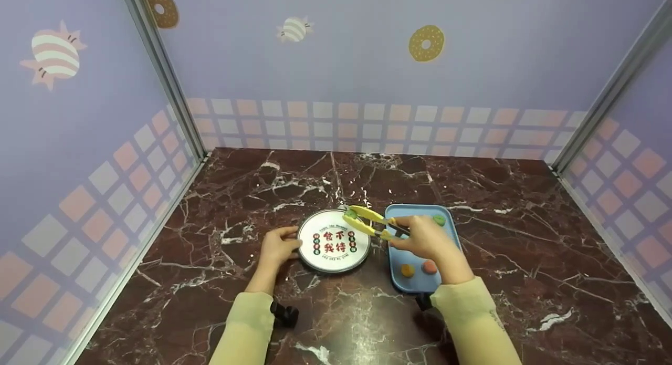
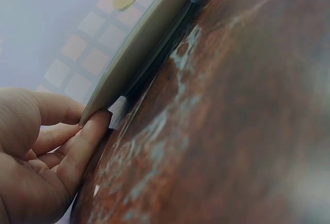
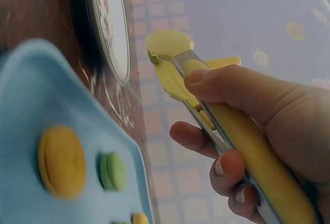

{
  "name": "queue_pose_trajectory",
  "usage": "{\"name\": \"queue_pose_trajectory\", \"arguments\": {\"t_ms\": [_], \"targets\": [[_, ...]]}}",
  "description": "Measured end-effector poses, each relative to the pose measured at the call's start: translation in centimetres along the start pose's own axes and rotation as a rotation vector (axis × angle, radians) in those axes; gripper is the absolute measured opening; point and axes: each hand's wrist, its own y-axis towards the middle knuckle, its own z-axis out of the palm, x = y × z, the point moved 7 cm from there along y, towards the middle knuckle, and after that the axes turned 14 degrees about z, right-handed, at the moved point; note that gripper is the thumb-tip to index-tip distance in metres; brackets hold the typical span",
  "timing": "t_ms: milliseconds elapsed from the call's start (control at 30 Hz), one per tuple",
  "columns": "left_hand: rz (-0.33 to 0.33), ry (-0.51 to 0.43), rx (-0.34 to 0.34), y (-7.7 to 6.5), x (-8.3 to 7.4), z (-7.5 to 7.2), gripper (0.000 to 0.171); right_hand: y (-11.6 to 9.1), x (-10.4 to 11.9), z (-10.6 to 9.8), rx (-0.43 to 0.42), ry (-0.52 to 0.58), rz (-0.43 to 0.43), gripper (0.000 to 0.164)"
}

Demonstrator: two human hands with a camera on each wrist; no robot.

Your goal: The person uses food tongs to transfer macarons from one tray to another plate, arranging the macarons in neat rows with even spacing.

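Note:
A round white plate with red characters lies on the marble table. My left hand holds its left rim; in the left wrist view a fingertip presses against the plate's edge. My right hand grips yellow tongs, which pinch a green macaron over the plate's upper right rim. Right of the plate is a blue tray holding a green macaron, an orange one and a pink one. The right wrist view shows the tongs above the tray.
Dark red marble table boxed in by purple patterned walls on the left, back and right. Metal corner posts stand at the back corners. Black wrist mounts sit under both forearms.

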Motion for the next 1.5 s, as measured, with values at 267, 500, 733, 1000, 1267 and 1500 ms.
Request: {"name": "queue_pose_trajectory", "arguments": {"t_ms": [267,500,733,1000,1267,1500], "targets": [[-0.005,-0.01,-0.002,0.0,0.1,0.0,0.045,0.9,2.1,1.7,0.021,0.016,-0.021,0.024],[0.001,-0.013,0.0,0.0,0.0,0.0,0.046,1.7,3.7,3.4,0.069,-0.001,0.007,0.034],[-0.001,-0.019,0.0,0.0,0.1,-0.1,0.046,2.2,4.7,4.8,0.097,-0.006,0.001,0.046],[0.012,-0.027,0.001,-0.1,0.0,-0.1,0.046,2.5,5.1,5.5,0.075,-0.02,-0.047,0.036],[0.006,-0.031,0.001,0.0,0.0,-0.1,0.046,2.5,5.1,5.7,0.075,-0.006,-0.06,0.036],[0.008,-0.029,0.0,0.0,0.1,0.0,0.047,2.5,5.0,5.8,0.074,0.003,-0.062,0.031]]}}
